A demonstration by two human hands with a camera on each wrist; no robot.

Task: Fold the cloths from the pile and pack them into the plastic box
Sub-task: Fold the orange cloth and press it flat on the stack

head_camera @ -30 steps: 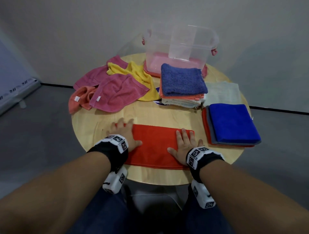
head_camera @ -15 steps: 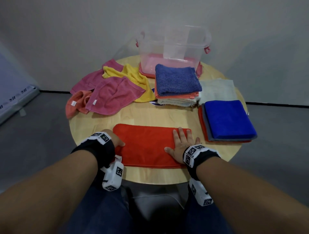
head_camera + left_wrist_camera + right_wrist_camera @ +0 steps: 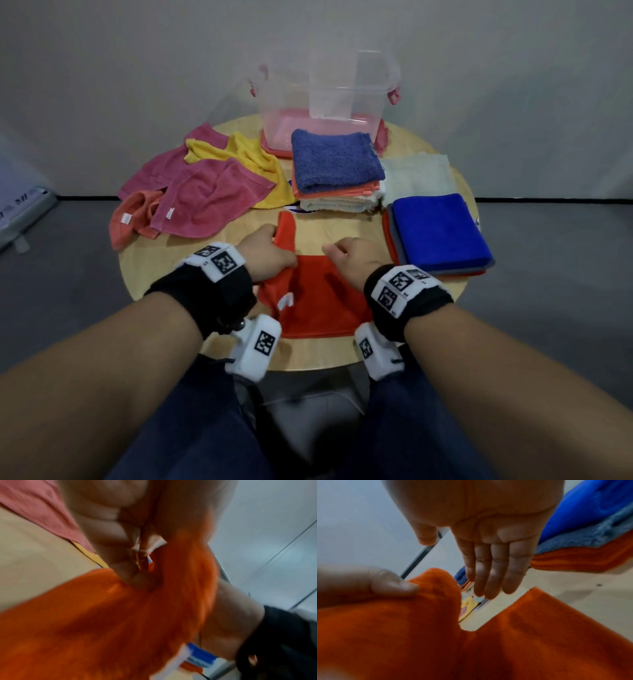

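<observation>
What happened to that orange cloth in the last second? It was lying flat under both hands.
The left hand took hold of the orange cloth's left end and is lifting it over to the right. The right hand rose off the cloth, fingers straight. The pile, the folded stacks and the plastic box stayed put.

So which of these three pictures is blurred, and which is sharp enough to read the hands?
Head view: mostly sharp, edges bent by the wide lens. Left wrist view: heavy motion blur over the left hand and red cloth. Right wrist view: right hand fairly clear, cloth soft.
</observation>
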